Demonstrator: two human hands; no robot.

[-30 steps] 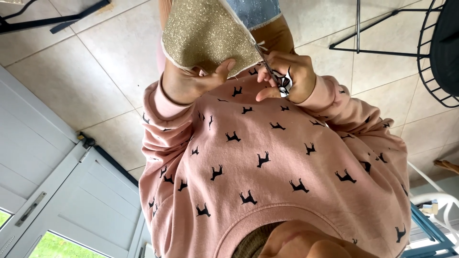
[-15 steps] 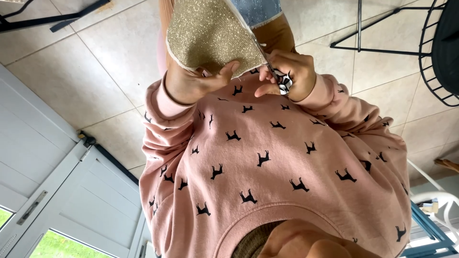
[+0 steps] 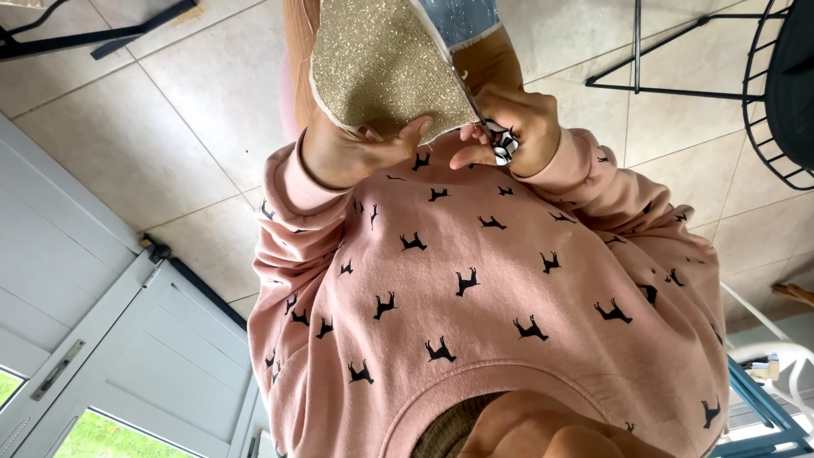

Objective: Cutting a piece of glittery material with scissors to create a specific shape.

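Observation:
A piece of gold glitter fabric (image 3: 381,68) is held up in front of my chest, above my pink sweatshirt with small black animal prints (image 3: 475,297). My left hand (image 3: 352,153) grips its lower edge, thumb pressed on the glitter side. At the fabric's right corner, my right hand (image 3: 521,123) is closed around small scissors with a black-and-white patterned handle (image 3: 502,144). The blades are hidden behind the fabric and fingers. A strip of light blue denim (image 3: 462,17) shows at the fabric's top edge.
Beige floor tiles (image 3: 186,127) lie below. A black metal chair frame (image 3: 763,102) stands at the upper right. White door panels (image 3: 102,339) are at the left, a black bar (image 3: 102,34) at the upper left, and a white and blue frame (image 3: 763,373) at the lower right.
Both hands and the gold fabric have drifted a little to the right. Both grips look the same.

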